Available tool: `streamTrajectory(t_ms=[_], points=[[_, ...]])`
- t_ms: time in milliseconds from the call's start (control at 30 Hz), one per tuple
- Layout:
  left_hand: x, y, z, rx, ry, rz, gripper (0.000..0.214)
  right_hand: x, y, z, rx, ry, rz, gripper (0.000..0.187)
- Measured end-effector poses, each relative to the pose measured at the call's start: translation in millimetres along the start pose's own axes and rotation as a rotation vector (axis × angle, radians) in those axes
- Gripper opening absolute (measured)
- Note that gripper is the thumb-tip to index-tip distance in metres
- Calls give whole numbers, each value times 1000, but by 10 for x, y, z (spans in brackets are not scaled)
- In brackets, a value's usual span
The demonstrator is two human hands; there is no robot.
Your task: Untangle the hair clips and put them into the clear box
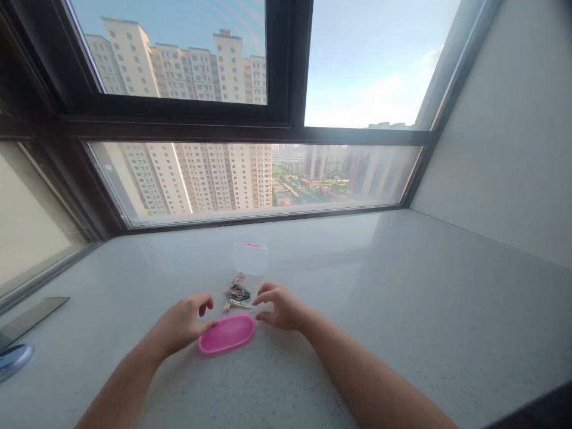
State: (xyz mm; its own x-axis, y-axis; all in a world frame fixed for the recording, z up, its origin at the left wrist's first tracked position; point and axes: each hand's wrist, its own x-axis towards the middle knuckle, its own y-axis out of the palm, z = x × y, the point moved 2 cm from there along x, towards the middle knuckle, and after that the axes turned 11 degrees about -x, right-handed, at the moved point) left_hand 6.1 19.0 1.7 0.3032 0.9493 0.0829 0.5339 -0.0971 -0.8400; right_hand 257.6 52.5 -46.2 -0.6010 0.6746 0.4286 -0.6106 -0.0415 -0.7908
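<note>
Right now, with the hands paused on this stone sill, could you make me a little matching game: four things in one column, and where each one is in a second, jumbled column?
Things
1. pink oval plastic lid
2. bunch of keys
3. clear plastic tub
4. right hand

Places
A. farthest from the hands
B. against the left hand
C. curled beside the keys
D. between the tub and the lid

Pairs: 1-B, 2-D, 3-A, 4-C
</note>
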Motion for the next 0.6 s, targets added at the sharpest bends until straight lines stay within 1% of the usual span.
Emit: streamTrajectory(t_ms=[67, 133, 233, 300, 433, 533, 600], points=[[-38, -6, 81, -19, -35, 52, 15, -11, -10, 38, 6, -37, 31, 30], [-38, 36, 116, -43, -47, 103, 12, -8, -15, 78, 4, -72, 60, 33], [-1, 138, 92, -77, -38, 137, 13, 9, -11, 136, -10, -123, 108, 25], [25, 204, 52, -94, -26, 138, 15, 18, 0, 173, -25, -150, 143, 20], [53, 284, -12, -119, -2, 118, 17, 18, 22, 234, -58, -159, 183, 23], [62, 305, -39, -126, 20, 102, 17, 4, 10, 259, -63, -151, 185, 29], [70, 319, -62, -126, 37, 88, 16, -8, -14, 264, -55, -161, 179, 41]])
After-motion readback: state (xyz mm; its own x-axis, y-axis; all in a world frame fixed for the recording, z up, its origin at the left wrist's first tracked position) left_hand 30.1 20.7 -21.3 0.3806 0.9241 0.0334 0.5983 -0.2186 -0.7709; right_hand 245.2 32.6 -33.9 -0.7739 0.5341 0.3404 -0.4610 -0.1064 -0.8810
